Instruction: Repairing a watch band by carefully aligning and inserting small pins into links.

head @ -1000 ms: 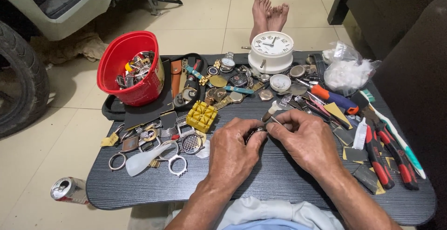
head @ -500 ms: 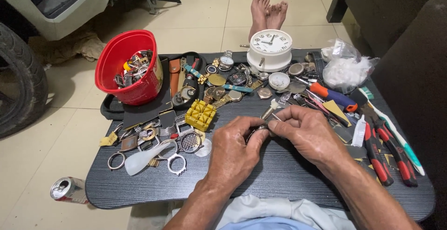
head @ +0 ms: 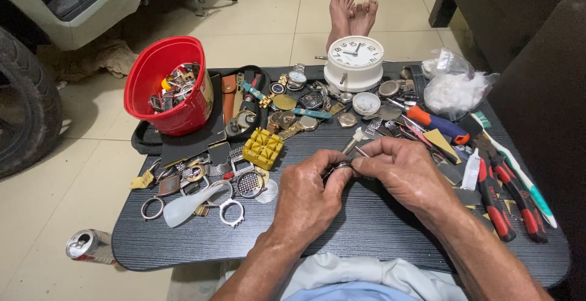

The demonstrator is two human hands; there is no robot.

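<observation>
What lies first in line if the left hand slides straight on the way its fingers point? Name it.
The left hand points up and right, its fingers on the small metal piece that both hands pinch. Straight on, it would first meet the right hand, already touching there; beyond it probably the small tools, though depth is unclear.

A single head-worn view looks steeply down and forward from close above the dark surface (head: 378, 228). The person's forearms enter from the bottom edge, the far rim lies mid-frame, and tiled floor (head: 268, 32) fills the top.
</observation>
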